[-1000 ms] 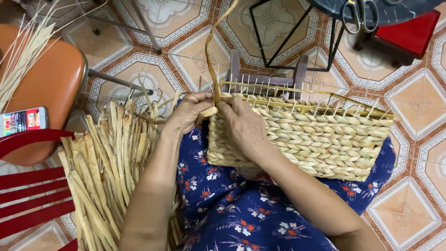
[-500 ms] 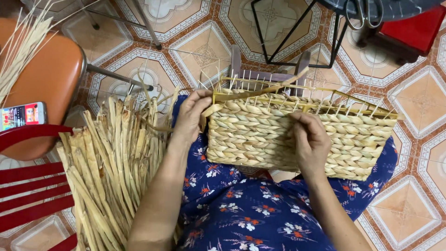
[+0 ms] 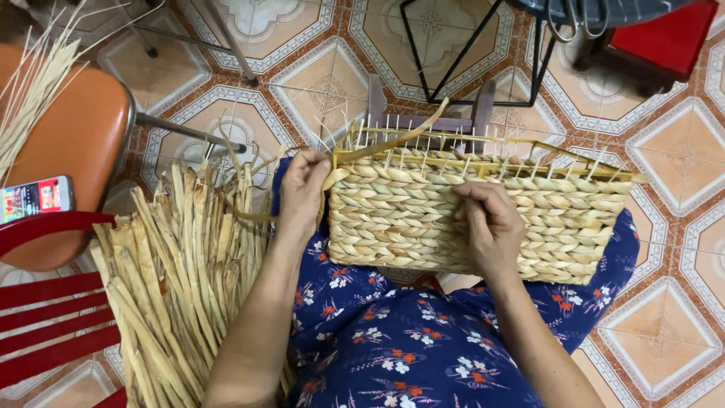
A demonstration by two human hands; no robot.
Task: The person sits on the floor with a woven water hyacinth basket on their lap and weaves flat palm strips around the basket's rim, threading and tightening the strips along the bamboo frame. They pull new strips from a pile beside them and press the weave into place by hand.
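Dried fibre strips [image 3: 177, 279] are lying at lower left as the left hand [image 3: 302, 193] is pinching a strand [image 3: 381, 143] at the woven basket [image 3: 483, 223], centre frame; the right hand [image 3: 491, 227] is pressing flat, steadying it—keeping tension even matters.

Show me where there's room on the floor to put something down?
Bare tiled floor lies right of the woven basket, and more between the orange chair and the black metal stand. The left is crowded: the bundle of dried stalks fills it beside the left hand.
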